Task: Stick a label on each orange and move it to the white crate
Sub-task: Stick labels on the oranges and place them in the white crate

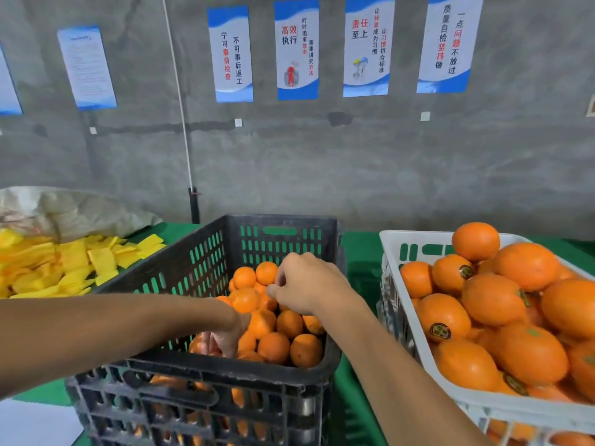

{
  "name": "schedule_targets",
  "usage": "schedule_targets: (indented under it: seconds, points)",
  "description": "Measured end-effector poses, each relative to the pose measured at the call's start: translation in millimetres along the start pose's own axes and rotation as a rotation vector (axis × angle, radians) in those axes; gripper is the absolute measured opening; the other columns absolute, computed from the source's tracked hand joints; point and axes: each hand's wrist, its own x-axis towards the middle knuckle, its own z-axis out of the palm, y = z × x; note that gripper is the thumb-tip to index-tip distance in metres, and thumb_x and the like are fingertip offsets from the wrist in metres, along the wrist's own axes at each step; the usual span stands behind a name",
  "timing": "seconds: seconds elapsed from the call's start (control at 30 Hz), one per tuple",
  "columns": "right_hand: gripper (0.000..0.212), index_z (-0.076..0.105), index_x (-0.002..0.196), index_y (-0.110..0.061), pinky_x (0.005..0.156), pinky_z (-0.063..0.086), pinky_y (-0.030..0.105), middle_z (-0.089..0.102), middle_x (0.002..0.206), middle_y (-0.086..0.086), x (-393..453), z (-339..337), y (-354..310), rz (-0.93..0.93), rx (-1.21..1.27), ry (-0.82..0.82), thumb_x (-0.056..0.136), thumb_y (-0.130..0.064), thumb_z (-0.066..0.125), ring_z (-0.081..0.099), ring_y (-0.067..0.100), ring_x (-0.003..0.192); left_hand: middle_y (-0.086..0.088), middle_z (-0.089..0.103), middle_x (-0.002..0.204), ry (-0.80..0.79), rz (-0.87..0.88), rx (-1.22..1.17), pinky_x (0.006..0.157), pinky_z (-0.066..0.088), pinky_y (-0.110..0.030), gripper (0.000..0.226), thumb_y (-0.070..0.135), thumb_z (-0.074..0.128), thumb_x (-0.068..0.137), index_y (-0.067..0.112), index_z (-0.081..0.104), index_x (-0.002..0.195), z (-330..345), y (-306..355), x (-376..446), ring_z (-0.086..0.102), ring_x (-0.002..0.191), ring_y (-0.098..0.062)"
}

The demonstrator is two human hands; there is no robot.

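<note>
A black crate (280, 219) in the middle holds several unlabelled oranges (273, 347). My left hand (225, 336) reaches down into its near left corner, and its fingers curl round an orange (195, 345) that is mostly hidden. My right hand (304, 284) hovers over the oranges further back, fingers curled and thumb against the index finger; I see nothing between them. The white crate (415, 234) on the right is heaped with oranges (492, 299), some of which show round dark labels (440, 331).
A pile of yellow pieces (74, 262) and a pale sack (64, 210) lie at the left on the green table cover (357, 252). A white sheet (32, 423) sits at the near left. A black post (194, 206) stands against the grey wall behind.
</note>
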Motion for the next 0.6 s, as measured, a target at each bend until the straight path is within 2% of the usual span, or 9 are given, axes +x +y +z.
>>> schedule_targets:
  seconds: [0.1, 0.17, 0.23, 0.3, 0.37, 0.43, 0.5, 0.6]
  points:
    - [0.022, 0.07, 0.087, -0.017, 0.081, 0.059, 0.047, 0.068, 0.082, 0.001, -2.5, -0.5, -0.2, -0.01, 0.007, 0.019, 0.095, -0.036, 0.061, 0.066, 0.025, 0.079, -0.02, 0.035, 0.154, 0.089, 0.137, 0.176, 0.071, 0.056, -0.037, 0.11, 0.032, 0.078, 0.092, 0.034, -0.007, 0.163, -0.8, 4.9, -11.8, 0.059, 0.093, -0.026]
    - [0.024, 0.068, 0.085, -0.016, 0.081, 0.058, 0.048, 0.066, 0.081, 0.002, -3.4, -0.9, -0.9, -0.011, 0.003, 0.022, 0.096, -0.036, 0.061, 0.066, 0.026, 0.079, -0.021, 0.029, 0.156, 0.046, 0.162, 0.333, 0.06, 0.052, -0.035, 0.117, 0.028, 0.076, 0.092, 0.04, -0.018, 0.16, 0.6, 7.5, -17.5, 0.056, 0.076, -0.024]
    - [0.024, 0.068, 0.088, -0.016, 0.083, 0.058, 0.048, 0.067, 0.086, 0.004, -4.6, -1.6, -1.5, -0.011, -0.002, 0.022, 0.097, -0.037, 0.06, 0.066, 0.028, 0.083, -0.016, 0.031, 0.157, 0.063, 0.181, 0.331, 0.066, 0.057, -0.034, 0.109, 0.027, 0.078, 0.092, 0.036, -0.004, 0.163, 1.1, 12.0, -20.6, 0.057, 0.075, -0.021]
    - [0.023, 0.068, 0.091, -0.015, 0.083, 0.058, 0.048, 0.067, 0.088, 0.005, -6.3, -2.5, -3.0, -0.007, 0.001, 0.021, 0.097, -0.036, 0.06, 0.066, 0.029, 0.085, -0.011, 0.028, 0.16, 0.076, 0.198, 0.275, 0.076, 0.058, -0.033, 0.093, 0.029, 0.078, 0.092, 0.026, 0.016, 0.162, 1.0, 13.1, -17.0, 0.056, 0.093, -0.022]
    - [0.022, 0.068, 0.092, -0.014, 0.083, 0.058, 0.047, 0.067, 0.088, 0.005, -6.5, -1.8, -3.8, -0.007, -0.005, 0.02, 0.098, -0.034, 0.06, 0.066, 0.028, 0.084, -0.01, 0.032, 0.16, 0.073, 0.166, 0.252, 0.097, 0.056, -0.037, 0.074, 0.031, 0.074, 0.096, 0.017, 0.034, 0.156, -0.1, 11.6, -12.9, 0.051, 0.103, -0.021]
    - [0.021, 0.069, 0.094, -0.015, 0.084, 0.058, 0.047, 0.068, 0.09, 0.005, -6.2, -2.3, -4.3, -0.007, -0.013, 0.016, 0.098, -0.034, 0.061, 0.066, 0.028, 0.085, -0.013, 0.034, 0.157, 0.101, 0.126, 0.228, 0.105, 0.053, -0.038, 0.075, 0.031, 0.076, 0.094, 0.019, 0.033, 0.154, -3.7, 10.8, -14.3, 0.052, 0.105, -0.022]
    - [0.022, 0.07, 0.093, -0.014, 0.083, 0.058, 0.046, 0.069, 0.089, 0.005, -6.6, -3.4, -3.7, -0.006, -0.023, 0.019, 0.098, -0.033, 0.061, 0.066, 0.028, 0.083, -0.015, 0.03, 0.155, 0.137, 0.098, 0.201, 0.1, 0.056, -0.036, 0.089, 0.033, 0.079, 0.091, 0.028, 0.021, 0.158, -9.1, 12.7, -19.0, 0.056, 0.101, -0.025]
    - [0.023, 0.069, 0.089, -0.013, 0.08, 0.058, 0.045, 0.068, 0.084, 0.004, -6.5, -3.3, -3.7, -0.008, -0.033, 0.014, 0.097, -0.032, 0.061, 0.065, 0.027, 0.078, -0.018, 0.027, 0.15, 0.164, 0.07, 0.239, 0.099, 0.058, -0.04, 0.088, 0.033, 0.08, 0.09, 0.03, 0.023, 0.158, -14.8, 12.4, -19.6, 0.062, 0.087, -0.026]
